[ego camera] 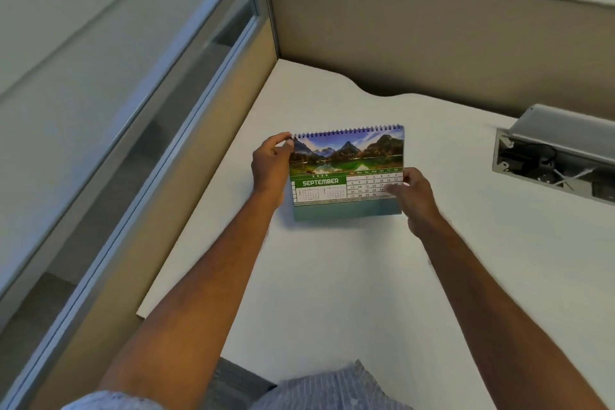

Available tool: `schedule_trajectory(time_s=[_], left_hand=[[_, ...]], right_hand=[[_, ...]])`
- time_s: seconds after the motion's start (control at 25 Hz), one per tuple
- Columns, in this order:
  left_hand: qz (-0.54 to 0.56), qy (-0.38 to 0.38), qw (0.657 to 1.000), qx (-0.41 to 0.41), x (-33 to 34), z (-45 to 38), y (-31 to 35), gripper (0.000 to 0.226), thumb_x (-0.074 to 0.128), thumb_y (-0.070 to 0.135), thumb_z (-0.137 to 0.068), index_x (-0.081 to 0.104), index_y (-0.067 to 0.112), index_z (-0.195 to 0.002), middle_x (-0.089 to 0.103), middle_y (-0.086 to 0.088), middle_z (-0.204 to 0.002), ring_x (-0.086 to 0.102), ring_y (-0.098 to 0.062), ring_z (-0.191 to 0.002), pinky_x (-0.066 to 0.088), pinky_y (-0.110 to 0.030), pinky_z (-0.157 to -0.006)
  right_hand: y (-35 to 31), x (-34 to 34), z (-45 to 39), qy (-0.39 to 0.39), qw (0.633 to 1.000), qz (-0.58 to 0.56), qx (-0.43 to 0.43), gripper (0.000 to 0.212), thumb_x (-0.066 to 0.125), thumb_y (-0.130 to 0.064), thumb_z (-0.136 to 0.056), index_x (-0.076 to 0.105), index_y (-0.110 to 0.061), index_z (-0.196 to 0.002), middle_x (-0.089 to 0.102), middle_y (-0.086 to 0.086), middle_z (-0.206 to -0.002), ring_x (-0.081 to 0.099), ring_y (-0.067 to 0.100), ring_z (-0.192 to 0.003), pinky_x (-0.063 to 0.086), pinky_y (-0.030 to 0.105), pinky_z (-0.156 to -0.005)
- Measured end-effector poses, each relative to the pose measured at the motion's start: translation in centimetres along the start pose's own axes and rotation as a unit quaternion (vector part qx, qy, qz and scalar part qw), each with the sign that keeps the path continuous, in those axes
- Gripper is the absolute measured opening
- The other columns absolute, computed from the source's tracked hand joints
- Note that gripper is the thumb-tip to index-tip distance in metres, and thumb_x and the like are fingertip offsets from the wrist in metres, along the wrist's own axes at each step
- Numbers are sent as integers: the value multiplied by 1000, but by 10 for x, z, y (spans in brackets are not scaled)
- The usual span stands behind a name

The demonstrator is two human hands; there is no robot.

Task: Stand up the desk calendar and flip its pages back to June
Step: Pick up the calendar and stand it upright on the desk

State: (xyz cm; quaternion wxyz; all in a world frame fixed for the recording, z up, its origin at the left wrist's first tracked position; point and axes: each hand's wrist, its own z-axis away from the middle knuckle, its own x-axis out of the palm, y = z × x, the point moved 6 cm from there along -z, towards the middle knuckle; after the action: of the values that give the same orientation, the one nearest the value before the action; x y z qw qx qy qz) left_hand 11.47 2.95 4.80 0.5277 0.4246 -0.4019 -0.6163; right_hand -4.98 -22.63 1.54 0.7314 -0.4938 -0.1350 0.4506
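Striped shirt at lower edge | left hand pinching calendar's upper-left corner by the spiral | right hand gripping its right edge | calendar upright on white desk, showing September | cable box at right

My left hand pinches the top left corner of the spiral-bound desk calendar with the mountain photo; my right hand grips its lower right edge. Behind my grip, bare white desktop runs open to the beige fabric partition. Left of my left hand, the side panel closes in. Right of my right hand, the open grey metal cable box blocks the way.
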Motion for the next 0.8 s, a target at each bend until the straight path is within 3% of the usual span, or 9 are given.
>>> schedule_trajectory(time_s=[0.24, 0.4, 0.52, 0.68, 0.8], left_hand=[[43, 43, 994, 92, -20, -46, 49, 17, 62, 22, -102, 71, 31, -113, 77, -6, -107, 78, -12, -87, 60, -21, -60], [64, 75, 988, 119, -18, -82, 57, 14, 62, 23, -102, 71, 30, -111, 76, -9, -109, 77, -15, -92, 60, -20, -60], [83, 82, 984, 132, -10, -103, 57, 11, 64, 22, -101, 71, 28, -107, 76, -12, -105, 77, -6, -86, 59, -19, -59], [94, 82, 982, 143, -3, -131, 59, 9, 65, 21, -101, 72, 27, -103, 76, -9, -100, 78, -10, -86, 60, -21, -59], [87, 86, 982, 142, 1, -148, 58, 7, 67, 24, -100, 72, 29, -101, 77, 0, -93, 79, -12, -85, 60, -21, -58]], right_hand=[[-72, 45, -54, -37, 997, 21, -71, 17, 58, -16, -99, 58, -19, -115, 66, -2, -114, 59, 10, -100, 46, 22, -71], [-104, 70, -97, -67, 995, 13, -79, 18, 53, -17, -101, 55, -17, -118, 65, 1, -114, 58, 7, -99, 44, 23, -71], [-111, 81, -123, -81, 994, -1, -74, 18, 49, -14, -101, 53, -15, -118, 64, 5, -116, 58, 12, -103, 44, 26, -76], [-113, 93, -149, -104, 992, -23, -66, 17, 45, -13, -103, 53, -21, -114, 65, 2, -117, 58, 20, -113, 43, 33, -95], [-109, 100, -163, -120, 991, -33, -55, 17, 44, -14, -104, 53, -24, -113, 65, -3, -114, 58, 16, -111, 42, 31, -95]])
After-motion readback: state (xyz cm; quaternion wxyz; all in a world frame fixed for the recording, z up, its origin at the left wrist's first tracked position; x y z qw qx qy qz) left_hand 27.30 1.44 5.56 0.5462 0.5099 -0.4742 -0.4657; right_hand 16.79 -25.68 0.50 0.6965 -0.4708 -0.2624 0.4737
